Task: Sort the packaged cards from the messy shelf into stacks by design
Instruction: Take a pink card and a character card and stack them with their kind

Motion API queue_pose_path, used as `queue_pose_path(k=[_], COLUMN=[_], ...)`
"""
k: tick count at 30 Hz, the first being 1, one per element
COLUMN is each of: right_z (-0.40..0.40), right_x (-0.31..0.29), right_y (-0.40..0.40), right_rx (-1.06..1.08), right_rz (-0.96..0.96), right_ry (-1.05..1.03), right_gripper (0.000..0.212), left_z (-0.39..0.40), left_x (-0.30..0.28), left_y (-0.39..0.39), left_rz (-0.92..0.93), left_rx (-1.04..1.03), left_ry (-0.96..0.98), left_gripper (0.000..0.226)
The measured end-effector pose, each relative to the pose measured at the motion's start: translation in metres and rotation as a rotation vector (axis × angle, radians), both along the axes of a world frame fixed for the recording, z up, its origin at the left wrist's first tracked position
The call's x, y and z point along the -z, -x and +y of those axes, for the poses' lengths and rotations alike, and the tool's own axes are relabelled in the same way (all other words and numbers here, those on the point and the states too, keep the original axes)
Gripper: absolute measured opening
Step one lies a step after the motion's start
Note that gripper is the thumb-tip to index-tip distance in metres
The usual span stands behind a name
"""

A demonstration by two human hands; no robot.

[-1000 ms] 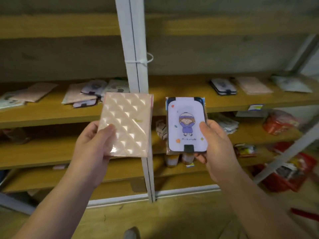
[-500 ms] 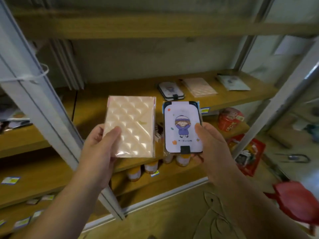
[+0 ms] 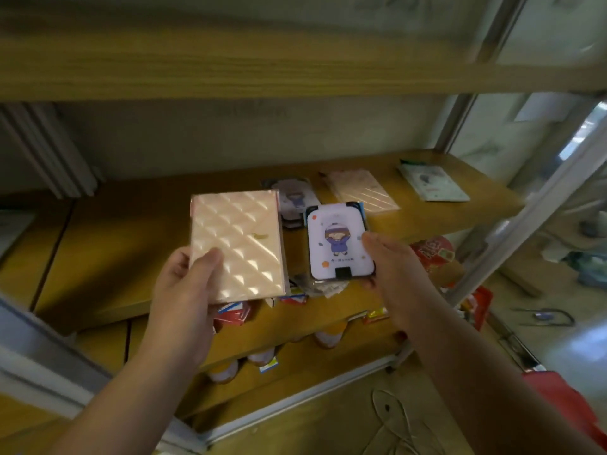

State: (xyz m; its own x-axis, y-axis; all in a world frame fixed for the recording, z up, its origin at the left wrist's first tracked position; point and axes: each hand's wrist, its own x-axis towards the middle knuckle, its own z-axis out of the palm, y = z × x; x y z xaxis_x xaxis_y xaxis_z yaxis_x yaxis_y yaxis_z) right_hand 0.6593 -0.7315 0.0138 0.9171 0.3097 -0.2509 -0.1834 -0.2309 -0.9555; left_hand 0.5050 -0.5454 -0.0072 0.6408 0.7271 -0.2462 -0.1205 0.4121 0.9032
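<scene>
Wooden shelf [image 3: 138,231] carries three card piles at one o'clock (cartoon, quilted pink, pale green). Left hand [image 3: 184,290] grips a quilted pink pack [image 3: 238,247]; right hand [image 3: 394,274] grips a cartoon-girl pack [image 3: 338,241], both held above the shelf.

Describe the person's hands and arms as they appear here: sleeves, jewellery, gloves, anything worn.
Both forearms are bare up to the frame's lower edge, with no sleeve showing. The left hand and the right hand wear no gloves, and no rings, watch or bracelet show on the visible sides. The nails appear short, though blur hides detail.
</scene>
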Motion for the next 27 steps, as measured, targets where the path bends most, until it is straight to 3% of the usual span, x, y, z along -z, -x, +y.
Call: queue_pose_path(k=[9, 12, 18, 22, 27], right_z=[0.079, 0.098, 0.098, 0.071, -0.005], right_x=[-0.011, -0.005, 0.001, 0.007, 0.007], right_y=[-0.11, -0.138, -0.158, -0.169, -0.18], right_rx=[-0.248, -0.351, -0.52, -0.493, -0.44], right_rz=[-0.263, -0.427, -0.609, -0.621, -0.648], right_ry=[0.158, 0.33, 0.695, 0.592, 0.462], right_gripper=[0.025, 0.036, 0.027, 0.046, 0.042], left_z=[0.001, -0.006, -0.015, -0.028, -0.046], left_x=[0.0, -0.004, -0.003, -0.007, -0.007], left_y=[-0.033, -0.046, -0.07, -0.091, -0.136], left_rz=[0.039, 0.05, 0.063, 0.058, 0.054], left_rx=[-0.151, -0.17, -0.263, -0.266, -0.239], left_ry=[-0.005, -0.023, -0.038, -0.038, -0.038], left_gripper=[0.02, 0.022, 0.012, 0.005, 0.005])
